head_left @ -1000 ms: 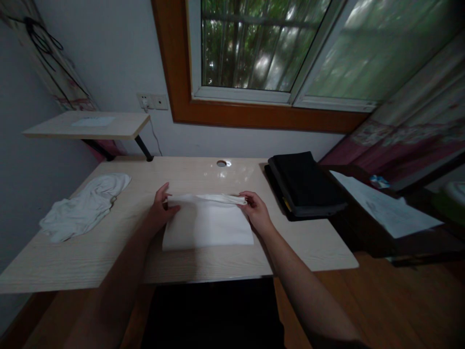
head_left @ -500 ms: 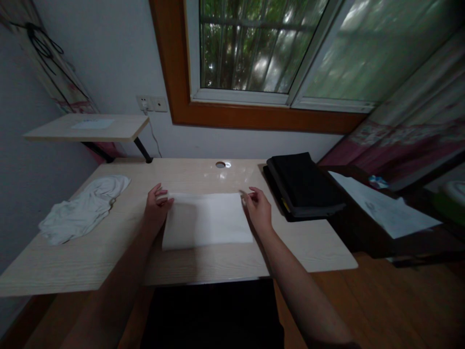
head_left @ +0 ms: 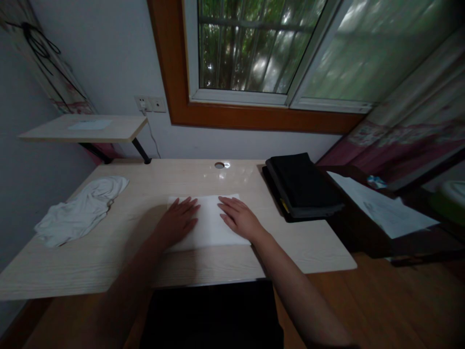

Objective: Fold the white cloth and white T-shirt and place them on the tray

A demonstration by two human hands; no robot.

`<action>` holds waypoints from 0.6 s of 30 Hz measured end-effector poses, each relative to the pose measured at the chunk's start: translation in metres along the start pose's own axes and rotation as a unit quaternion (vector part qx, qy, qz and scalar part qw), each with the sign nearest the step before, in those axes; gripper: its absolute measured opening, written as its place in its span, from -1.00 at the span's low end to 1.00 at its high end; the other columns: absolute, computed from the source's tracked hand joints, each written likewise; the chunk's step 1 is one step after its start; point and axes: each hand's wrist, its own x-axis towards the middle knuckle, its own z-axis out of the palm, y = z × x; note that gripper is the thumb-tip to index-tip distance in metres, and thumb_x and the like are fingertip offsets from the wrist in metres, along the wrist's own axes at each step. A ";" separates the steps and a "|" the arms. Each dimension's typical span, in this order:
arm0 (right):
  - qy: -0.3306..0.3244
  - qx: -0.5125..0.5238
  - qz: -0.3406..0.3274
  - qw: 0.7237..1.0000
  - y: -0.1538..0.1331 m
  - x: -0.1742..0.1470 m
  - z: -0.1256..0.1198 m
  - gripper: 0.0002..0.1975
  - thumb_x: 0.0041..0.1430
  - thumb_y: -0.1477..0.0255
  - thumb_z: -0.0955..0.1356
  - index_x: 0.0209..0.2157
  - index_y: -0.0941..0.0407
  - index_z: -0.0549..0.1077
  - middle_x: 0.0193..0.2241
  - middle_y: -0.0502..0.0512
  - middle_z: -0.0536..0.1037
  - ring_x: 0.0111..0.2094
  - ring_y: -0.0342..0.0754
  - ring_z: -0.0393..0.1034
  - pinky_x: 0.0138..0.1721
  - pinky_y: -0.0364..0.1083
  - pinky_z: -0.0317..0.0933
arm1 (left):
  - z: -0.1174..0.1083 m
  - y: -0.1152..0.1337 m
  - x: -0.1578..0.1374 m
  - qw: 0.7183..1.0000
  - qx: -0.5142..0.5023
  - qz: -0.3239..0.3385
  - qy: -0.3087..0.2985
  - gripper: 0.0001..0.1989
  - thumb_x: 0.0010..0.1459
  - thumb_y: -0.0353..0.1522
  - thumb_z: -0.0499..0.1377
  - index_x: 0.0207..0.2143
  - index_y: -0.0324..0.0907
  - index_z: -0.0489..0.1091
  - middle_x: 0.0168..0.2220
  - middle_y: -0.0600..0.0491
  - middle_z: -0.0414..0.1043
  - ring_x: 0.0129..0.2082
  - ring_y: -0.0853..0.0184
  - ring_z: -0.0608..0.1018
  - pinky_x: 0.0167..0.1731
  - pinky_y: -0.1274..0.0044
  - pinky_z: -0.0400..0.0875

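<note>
Tabletop (head_left: 174, 177): wood-grained, glossy toward back edge. Folded cloth (head_left: 209, 225) near front edge: matt, smooth. Crumpled cloth (head_left: 78, 211), left edge: matt.

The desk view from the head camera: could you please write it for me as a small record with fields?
Left hand: palm down, on the left part of the flat white cloth
Right hand: palm down, on the cloth's right part
Cloth position: near the front edge of the desk
Desk, left side: crumpled white cloth
Desk, right side: black folder-like stack
Back left: raised shelf with a pale sheet on it
Behind desk: window with greenery outside
</note>
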 end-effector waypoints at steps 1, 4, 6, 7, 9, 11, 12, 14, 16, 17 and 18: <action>-0.014 -0.003 0.004 1.000 0.001 0.000 0.002 -0.59 0.40 0.36 0.33 0.24 -0.06 0.44 0.29 0.09 0.37 0.30 0.11 0.28 0.37 0.26 0.10 | 0.003 0.000 0.001 1.000 0.007 -0.010 -0.009 -0.49 0.41 -0.17 0.02 0.33 -0.09 0.28 0.39 -0.06 0.21 0.42 0.10 0.21 0.43 0.10 -0.06; -0.027 -0.014 0.031 0.999 0.007 -0.002 0.004 -0.57 0.43 0.32 0.32 0.29 -0.05 0.39 0.32 0.11 0.32 0.35 0.11 0.20 0.39 0.29 0.05 | 0.007 -0.007 0.001 0.999 0.011 -0.048 -0.016 -0.43 0.41 -0.11 -0.01 0.36 -0.13 0.23 0.42 -0.09 0.15 0.43 0.10 0.20 0.43 0.14 -0.05; -0.025 -0.020 0.051 0.998 0.011 -0.003 0.004 -0.56 0.44 0.31 0.30 0.30 -0.03 0.37 0.33 0.13 0.31 0.36 0.12 0.19 0.38 0.30 0.04 | 0.007 -0.013 0.000 0.997 0.011 -0.071 -0.017 -0.42 0.41 -0.09 -0.02 0.36 -0.14 0.23 0.41 -0.10 0.16 0.43 0.10 0.20 0.43 0.15 -0.06; -0.025 -0.023 0.061 0.998 0.013 -0.003 0.003 -0.56 0.45 0.31 0.29 0.30 -0.02 0.37 0.32 0.14 0.32 0.36 0.13 0.19 0.38 0.31 0.05 | 0.007 -0.015 0.000 0.997 0.014 -0.080 -0.017 -0.42 0.41 -0.08 -0.03 0.36 -0.15 0.23 0.41 -0.11 0.16 0.43 0.10 0.20 0.43 0.15 -0.06; -0.023 -0.031 0.080 0.996 0.017 -0.004 0.002 -0.57 0.46 0.30 0.28 0.29 0.00 0.38 0.31 0.16 0.33 0.35 0.14 0.20 0.35 0.31 0.09 | 0.007 -0.018 0.000 0.995 0.021 -0.095 -0.018 -0.41 0.42 -0.09 -0.06 0.36 -0.17 0.23 0.41 -0.12 0.17 0.43 0.10 0.20 0.43 0.14 -0.07; -0.020 -0.041 0.097 0.994 0.022 -0.005 0.000 -0.58 0.46 0.31 0.27 0.29 0.00 0.39 0.30 0.16 0.35 0.35 0.14 0.20 0.34 0.31 0.10 | 0.007 -0.020 0.000 0.994 0.027 -0.103 -0.021 -0.42 0.43 -0.11 -0.10 0.36 -0.18 0.22 0.40 -0.12 0.18 0.42 0.12 0.21 0.43 0.13 -0.07; -0.018 -0.048 0.106 0.993 0.024 -0.006 -0.001 -0.58 0.46 0.32 0.26 0.29 0.00 0.38 0.30 0.15 0.35 0.35 0.13 0.21 0.34 0.31 0.09 | 0.007 -0.021 -0.001 0.994 0.029 -0.105 -0.023 -0.42 0.44 -0.11 -0.11 0.36 -0.18 0.22 0.40 -0.11 0.18 0.42 0.12 0.21 0.43 0.13 -0.06; -0.019 -0.064 0.125 0.990 0.028 -0.007 -0.004 -0.58 0.46 0.35 0.24 0.29 -0.01 0.38 0.30 0.14 0.36 0.33 0.10 0.24 0.35 0.31 0.06 | 0.007 -0.025 -0.003 0.992 0.039 -0.117 -0.023 -0.42 0.44 -0.12 -0.13 0.35 -0.19 0.23 0.40 -0.11 0.19 0.43 0.13 0.20 0.42 0.12 -0.05; -0.022 -0.083 0.144 0.986 0.030 -0.009 -0.006 -0.58 0.46 0.37 0.23 0.28 0.00 0.38 0.29 0.12 0.37 0.32 0.07 0.26 0.37 0.29 0.03 | 0.005 -0.032 -0.007 0.988 0.052 -0.145 -0.021 -0.42 0.44 -0.13 -0.15 0.36 -0.20 0.21 0.40 -0.11 0.18 0.43 0.13 0.18 0.42 0.11 -0.03; -0.022 -0.091 0.153 0.984 0.031 -0.009 -0.007 -0.58 0.47 0.36 0.22 0.27 0.01 0.39 0.29 0.12 0.37 0.31 0.05 0.27 0.37 0.28 0.04 | 0.004 -0.036 -0.009 0.985 0.055 -0.162 -0.021 -0.42 0.45 -0.14 -0.17 0.37 -0.20 0.20 0.40 -0.10 0.17 0.44 0.13 0.18 0.42 0.10 -0.02; -0.021 -0.099 0.160 0.982 0.032 -0.010 -0.008 -0.59 0.47 0.36 0.21 0.26 0.01 0.41 0.28 0.12 0.39 0.31 0.05 0.27 0.37 0.26 0.05 | 0.002 -0.041 -0.012 0.982 0.055 -0.177 -0.021 -0.42 0.45 -0.15 -0.18 0.38 -0.18 0.19 0.41 -0.08 0.17 0.44 0.13 0.18 0.42 0.10 -0.02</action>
